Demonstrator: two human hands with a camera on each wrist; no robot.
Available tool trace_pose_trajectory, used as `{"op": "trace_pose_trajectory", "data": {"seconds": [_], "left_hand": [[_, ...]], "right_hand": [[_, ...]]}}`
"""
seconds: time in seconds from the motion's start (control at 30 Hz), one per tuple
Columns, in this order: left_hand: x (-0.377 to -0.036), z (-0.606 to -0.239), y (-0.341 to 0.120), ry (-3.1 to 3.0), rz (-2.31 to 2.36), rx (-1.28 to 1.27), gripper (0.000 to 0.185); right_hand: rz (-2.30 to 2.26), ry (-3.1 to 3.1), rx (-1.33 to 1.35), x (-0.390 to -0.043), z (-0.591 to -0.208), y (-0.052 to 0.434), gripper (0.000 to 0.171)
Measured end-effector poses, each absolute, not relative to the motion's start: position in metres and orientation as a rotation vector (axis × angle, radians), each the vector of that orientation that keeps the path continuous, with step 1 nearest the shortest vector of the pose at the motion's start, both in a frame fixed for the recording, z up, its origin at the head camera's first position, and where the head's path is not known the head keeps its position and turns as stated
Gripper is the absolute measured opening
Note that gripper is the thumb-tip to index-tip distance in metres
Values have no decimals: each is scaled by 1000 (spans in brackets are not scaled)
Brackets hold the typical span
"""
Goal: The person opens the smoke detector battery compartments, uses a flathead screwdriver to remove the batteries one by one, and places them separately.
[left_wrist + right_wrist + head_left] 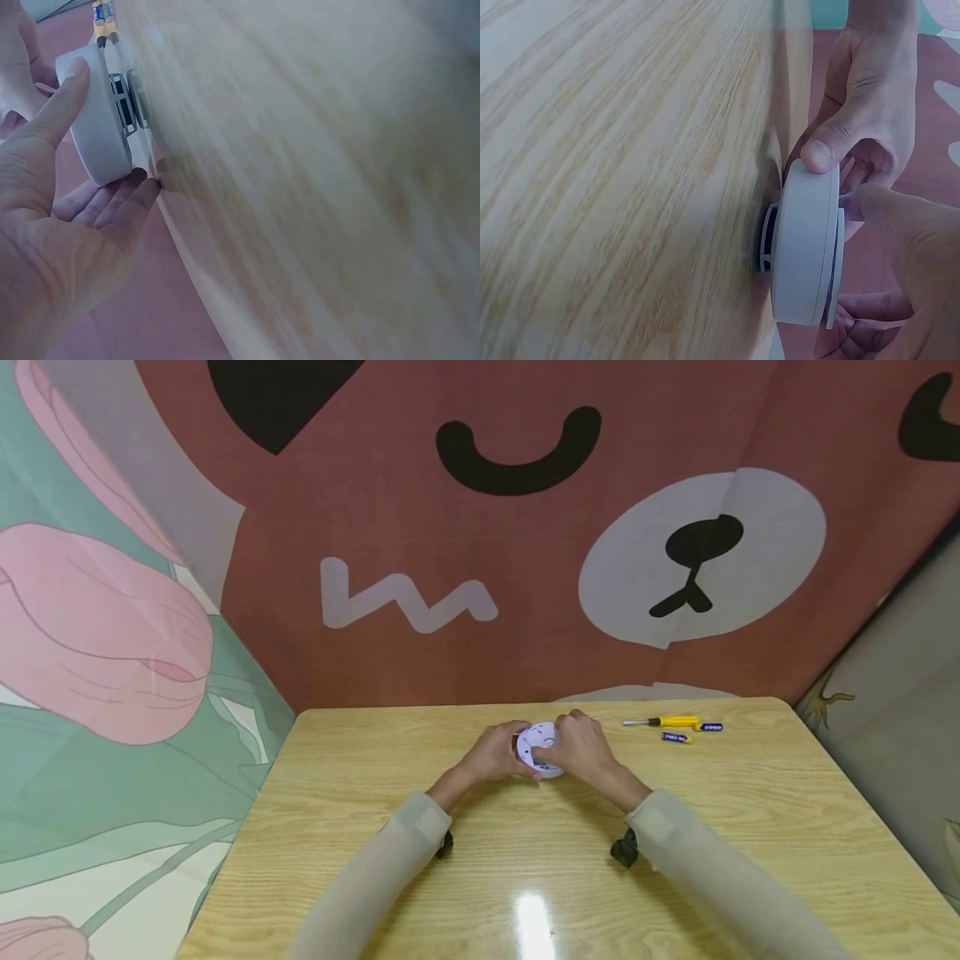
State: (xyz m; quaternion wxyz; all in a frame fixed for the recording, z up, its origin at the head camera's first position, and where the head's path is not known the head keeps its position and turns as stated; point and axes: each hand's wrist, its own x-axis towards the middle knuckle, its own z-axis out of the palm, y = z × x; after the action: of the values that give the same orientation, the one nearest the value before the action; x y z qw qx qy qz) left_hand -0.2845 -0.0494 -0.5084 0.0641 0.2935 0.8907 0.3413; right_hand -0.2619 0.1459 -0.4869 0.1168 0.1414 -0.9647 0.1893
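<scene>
Head view: my left hand [495, 753] and right hand [581, 747] grip the round white plastic disc-shaped detector [542, 748]. It lies flat on the light wooden table [360, 793], vented face down, rim pinched by curled fingers.

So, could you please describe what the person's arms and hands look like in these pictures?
Both arms wear long, plain pale beige sleeves that end at the wrists. A small black camera mount sits under the right wrist, another under the left. The left hand and right hand are bare: no gloves, rings or watch visible.
</scene>
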Motion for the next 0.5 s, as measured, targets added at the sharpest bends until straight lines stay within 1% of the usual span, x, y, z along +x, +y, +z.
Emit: {"op": "trace_pose_trajectory", "data": {"seconds": [0.5], "left_hand": [[-283,-506,-48,2688,1018,828,93]], "right_hand": [[605,-2800,401,-260,-485,145,52]]}}
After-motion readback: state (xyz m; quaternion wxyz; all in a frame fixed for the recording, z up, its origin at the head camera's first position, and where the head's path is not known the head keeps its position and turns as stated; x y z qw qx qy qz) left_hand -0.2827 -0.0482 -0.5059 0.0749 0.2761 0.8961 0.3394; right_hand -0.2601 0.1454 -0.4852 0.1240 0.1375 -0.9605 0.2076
